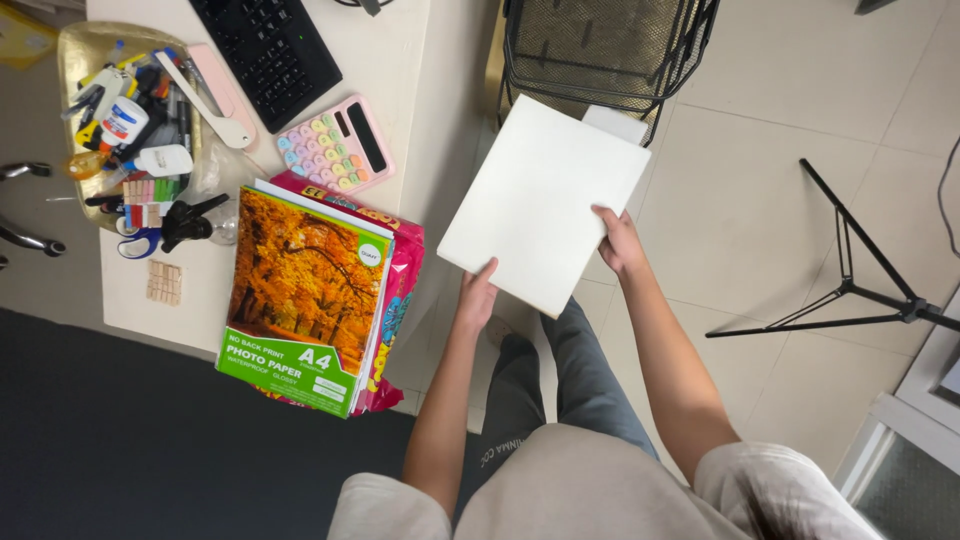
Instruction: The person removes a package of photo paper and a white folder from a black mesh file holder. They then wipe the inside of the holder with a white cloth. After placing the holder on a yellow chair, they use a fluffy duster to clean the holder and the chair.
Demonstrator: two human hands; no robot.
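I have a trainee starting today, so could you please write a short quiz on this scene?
1. True or false: both hands grip the white sheets.
2. Which sits nearest the keyboard? A. calculator B. tripod C. clothespins
3. What lies directly under the photo paper pack?

Key:
1. True: left hand at the near edge, right hand at the right edge.
2. A
3. A pink paper pack.

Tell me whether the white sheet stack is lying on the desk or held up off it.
Held off it. The white stack sits between the left hand and right hand, beside the desk, above the floor.
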